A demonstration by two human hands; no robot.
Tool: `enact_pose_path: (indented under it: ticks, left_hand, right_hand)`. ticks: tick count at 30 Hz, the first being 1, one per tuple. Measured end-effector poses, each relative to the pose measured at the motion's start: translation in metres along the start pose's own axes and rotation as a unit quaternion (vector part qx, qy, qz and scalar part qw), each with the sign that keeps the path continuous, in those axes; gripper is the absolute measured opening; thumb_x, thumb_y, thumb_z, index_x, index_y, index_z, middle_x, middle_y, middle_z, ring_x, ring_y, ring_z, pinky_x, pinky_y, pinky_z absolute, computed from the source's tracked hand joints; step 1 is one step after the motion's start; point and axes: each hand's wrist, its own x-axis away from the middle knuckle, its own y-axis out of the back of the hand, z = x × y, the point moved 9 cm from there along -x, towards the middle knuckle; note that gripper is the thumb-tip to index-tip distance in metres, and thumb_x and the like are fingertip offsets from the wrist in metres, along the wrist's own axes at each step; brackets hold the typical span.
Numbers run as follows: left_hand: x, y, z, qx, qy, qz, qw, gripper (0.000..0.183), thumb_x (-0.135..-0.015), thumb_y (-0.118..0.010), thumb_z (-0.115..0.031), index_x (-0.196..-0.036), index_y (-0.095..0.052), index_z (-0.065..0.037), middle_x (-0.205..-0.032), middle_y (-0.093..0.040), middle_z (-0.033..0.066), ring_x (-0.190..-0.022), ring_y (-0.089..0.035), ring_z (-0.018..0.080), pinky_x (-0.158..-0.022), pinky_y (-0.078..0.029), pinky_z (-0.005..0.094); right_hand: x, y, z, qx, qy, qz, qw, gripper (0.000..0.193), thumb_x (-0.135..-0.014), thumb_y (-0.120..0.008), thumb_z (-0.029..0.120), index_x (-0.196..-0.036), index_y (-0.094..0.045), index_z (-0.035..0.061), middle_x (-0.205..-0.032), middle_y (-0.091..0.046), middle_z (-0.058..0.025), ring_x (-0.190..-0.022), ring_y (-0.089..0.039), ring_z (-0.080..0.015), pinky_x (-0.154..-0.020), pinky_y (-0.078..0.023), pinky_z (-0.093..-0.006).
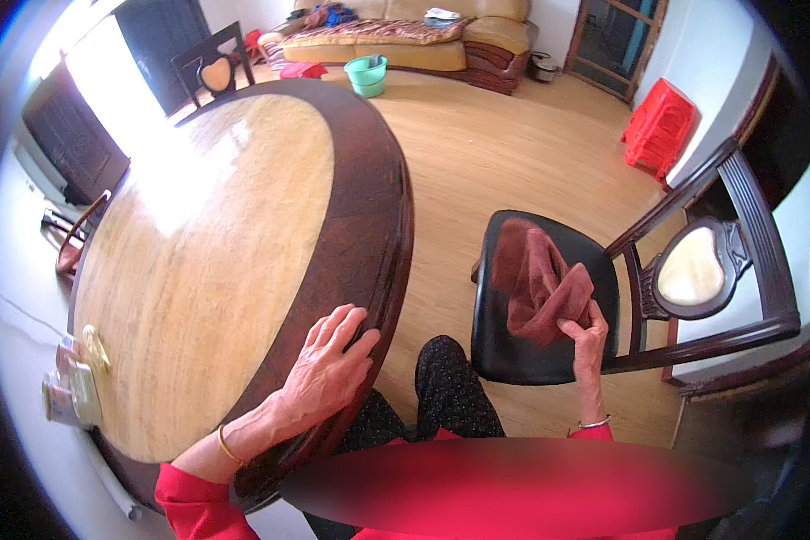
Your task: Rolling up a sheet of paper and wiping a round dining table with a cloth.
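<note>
My left hand [324,369] lies flat on the dark rim of the round table [369,180], fingers stretched out and holding nothing. To the right, my right hand [585,337] pinches the near corner of a reddish-brown cloth [540,279]. The cloth is bunched and hangs over the black seat [513,358] of a dark wooden chair [769,261]; whether its underside touches the seat I cannot tell. That chair has a pale oval inset in its back.
Jars [72,396] stand at the table's left edge. Beyond the table are a green basin [367,79], a tan sofa [378,56] and another chair [216,76]. Stacked red stools [661,130] lean near the right wall. Wooden flooring [477,144] lies between table and sofa.
</note>
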Motion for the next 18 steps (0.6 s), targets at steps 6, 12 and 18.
enact_pose_path:
  ticks: [6, 12, 18]
  left_hand:
    - [-0.001, 0.004, 0.001, 0.006, -0.008, -0.014, 1.0, 0.04, -0.077, -0.065, -0.006, -0.116, -0.055, -0.003, -0.13, -0.043, 0.0207, -0.126, -0.039, 0.04, -0.1, -0.037, 0.0501]
    - [-0.002, 0.002, 0.002, 0.007, -0.012, -0.029, 0.999, 0.039, -0.077, -0.065, -0.007, -0.115, -0.055, -0.005, -0.13, -0.043, 0.0196, -0.125, -0.041, 0.0381, -0.1, -0.037, 0.0487]
    - [0.007, 0.0, 0.004, 0.001, -0.01, -0.043, 0.999, 0.041, -0.077, -0.065, -0.009, -0.116, -0.054, -0.006, -0.127, -0.044, 0.0191, -0.123, -0.043, 0.0371, -0.1, -0.038, 0.048]
  right_hand:
    - [-0.018, 0.033, -0.059, 0.275, -0.001, -0.001, 0.962, 0.054, -0.078, -0.068, 0.018, -0.127, -0.052, 0.0028, -0.137, -0.047, -0.019, -0.129, -0.042, -0.0336, -0.107, -0.033, -0.0419]
    - [-0.031, 0.009, -0.131, 0.424, -0.009, 0.034, 0.905, 0.083, -0.08, -0.07, 0.039, -0.145, -0.029, 0.0084, -0.153, -0.019, -0.0234, -0.14, -0.02, -0.0397, -0.112, -0.024, -0.0489]
    - [-0.032, -0.04, -0.195, 0.448, -0.113, 0.041, 0.886, 0.095, -0.078, -0.068, 0.047, -0.149, -0.018, 0.0104, -0.152, -0.019, -0.0237, -0.141, -0.017, -0.0393, -0.108, -0.018, -0.0649]
